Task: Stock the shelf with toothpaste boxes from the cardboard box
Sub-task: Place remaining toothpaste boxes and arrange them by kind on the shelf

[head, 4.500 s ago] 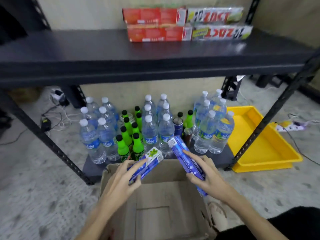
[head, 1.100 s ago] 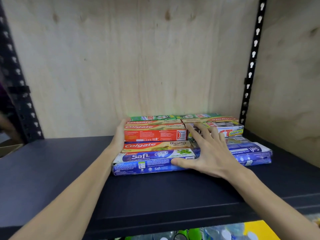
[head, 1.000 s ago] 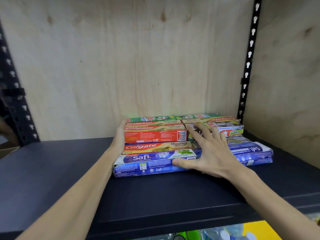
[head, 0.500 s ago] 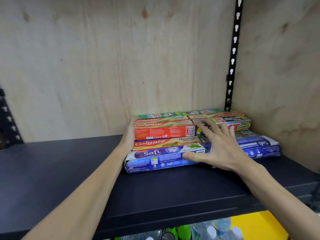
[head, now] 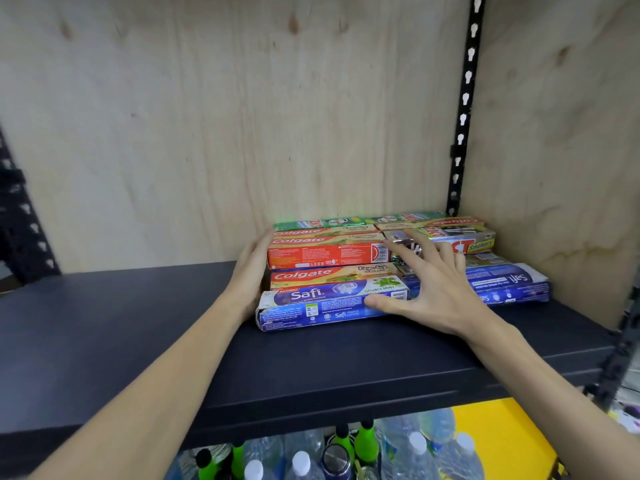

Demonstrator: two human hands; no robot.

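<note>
Two blue Safi toothpaste boxes (head: 332, 306) lie frontmost against the Colgate stack (head: 327, 254). Left hand (head: 251, 271) flat at the stack's end, right hand (head: 429, 285) spread, thumb touching Safi. Light, crushable cartons probably; hold the long sides.

Toothpaste boxes (head: 329, 254) stacked at shelf (head: 138, 341) rear right; bottles (head: 301, 460) below.

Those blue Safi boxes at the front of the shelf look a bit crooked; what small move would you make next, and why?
Probably nudge the left Safi box back with the right hand, whose straight fingers already lie across both blue boxes. Its front edge angles forward of the right Safi box, while the left hand rests flat against the left ends of the Colgate boxes, bracing them. That should square the row on the shelf.
</note>
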